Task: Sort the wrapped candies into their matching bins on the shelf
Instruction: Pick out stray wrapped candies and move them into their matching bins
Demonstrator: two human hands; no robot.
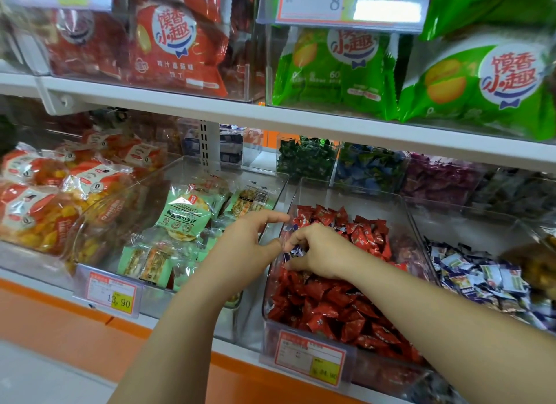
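Two bare forearms extend from the lower edge towards the shelf. The right hand (319, 250) lies inside a clear plastic bin (346, 197) heaped with red wrapped candies (337, 310). Its fingers are curled round a small bunch of blue-and-white wrapped candies (296, 249), held just above the red heap near the bin's left wall.

The left hand (246, 241) is just to the left of the right one, at that same wall. Its forefinger is stretched out and its thumb is spread, and nothing shows in it. The thumb tip comes right up to the right hand's fingers; whether they touch cannot be told.

Below the right hand, a red-framed price label (310, 355) with a yellow patch hangs on the front of the bin. Below and left of the left hand hangs a second price label (111, 295), reading 13.90. It fronts a clear tray of pale green biscuit packets (183, 217).

Right of the right hand is a heap of purple-and-white wrapped candies (481, 278). Far to the left of the left hand lie orange-and-red packets (45, 205) with yellow pieces showing through.

Beyond both hands, smaller clear boxes stand in a row, holding dark green wrapped candies (304, 160), blue wrapped candies (367, 167) and purple wrapped candies (439, 179).

Above them runs a white shelf board (301, 120). It carries red snack bags (174, 42) above the left hand and green snack bags (481, 78) above the right.
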